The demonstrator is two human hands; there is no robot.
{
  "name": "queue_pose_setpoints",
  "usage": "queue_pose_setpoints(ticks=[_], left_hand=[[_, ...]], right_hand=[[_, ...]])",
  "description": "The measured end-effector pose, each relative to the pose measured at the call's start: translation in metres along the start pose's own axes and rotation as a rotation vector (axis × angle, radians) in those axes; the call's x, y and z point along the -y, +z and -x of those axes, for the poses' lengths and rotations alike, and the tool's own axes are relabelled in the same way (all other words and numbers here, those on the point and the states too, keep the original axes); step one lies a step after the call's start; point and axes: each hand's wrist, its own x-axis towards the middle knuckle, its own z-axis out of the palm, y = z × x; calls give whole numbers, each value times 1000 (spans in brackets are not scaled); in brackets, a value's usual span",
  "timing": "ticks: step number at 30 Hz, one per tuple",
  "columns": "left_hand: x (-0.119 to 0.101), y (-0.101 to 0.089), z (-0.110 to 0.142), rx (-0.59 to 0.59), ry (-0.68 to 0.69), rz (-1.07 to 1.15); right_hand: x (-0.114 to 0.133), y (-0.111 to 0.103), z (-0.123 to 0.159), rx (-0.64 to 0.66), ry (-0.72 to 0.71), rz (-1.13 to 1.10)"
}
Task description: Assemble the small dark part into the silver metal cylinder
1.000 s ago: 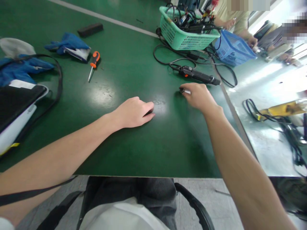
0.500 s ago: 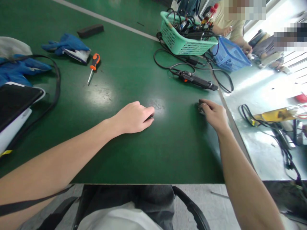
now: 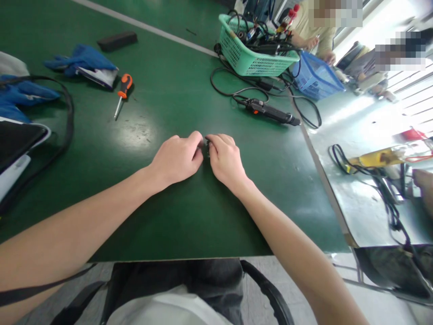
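One dark piece (image 3: 208, 141) in right hand (image 3: 226, 158)

Your right hand (image 3: 225, 158), a second ago near the black power screwdriver (image 3: 270, 112) and then out by the table seam (image 3: 323, 180), is now in mid-table, just beside your left hand (image 3: 177, 158); the small dark piece (image 3: 207, 143) in its fingers has come with it and now shows mostly as an edge towards your left fingertips; your left thumb and finger show a narrower gap than before; your view swings slightly right, bringing more of the red item (image 3: 413, 134) into sight.
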Motion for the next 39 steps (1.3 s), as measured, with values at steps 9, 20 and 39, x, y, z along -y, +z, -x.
queue_pose_setpoints(ticks=[9,20,39], left_hand=[[-1,-1,0,20,-5,40],[-1,-3,-3,54,134,92],[-2,-2,-4,122,156,62]], right_hand=[[3,-15,-2,17,-19,-53],[0,-41,39,19,-142,157],[-5,-59,38,201,-183,22]])
